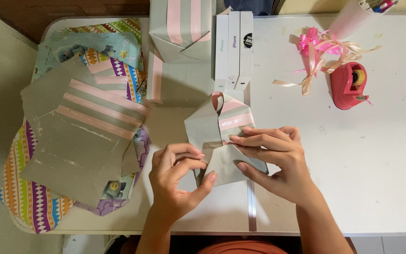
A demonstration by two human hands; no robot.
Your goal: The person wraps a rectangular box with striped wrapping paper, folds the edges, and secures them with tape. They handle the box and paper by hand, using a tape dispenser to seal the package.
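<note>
A small box partly wrapped in grey paper with pink stripes [212, 129] lies on the white table [377, 155] in front of me. My left hand [177, 181] pinches a folded grey flap at the box's near end between thumb and fingers. From the right, my right hand [273, 160] presses its fingers flat on the folded paper, the thumb tucked under the flap's edge. A loose corner of paper curls up at the far end of the box.
Sheets of grey-pink and colourful patterned wrapping paper [81, 127] are piled on the left. A larger wrapped box [180, 28] and three slim white boxes [233, 49] stand at the back. A pink ribbon bow [323, 47] and a red tape dispenser [348, 84] lie at the right.
</note>
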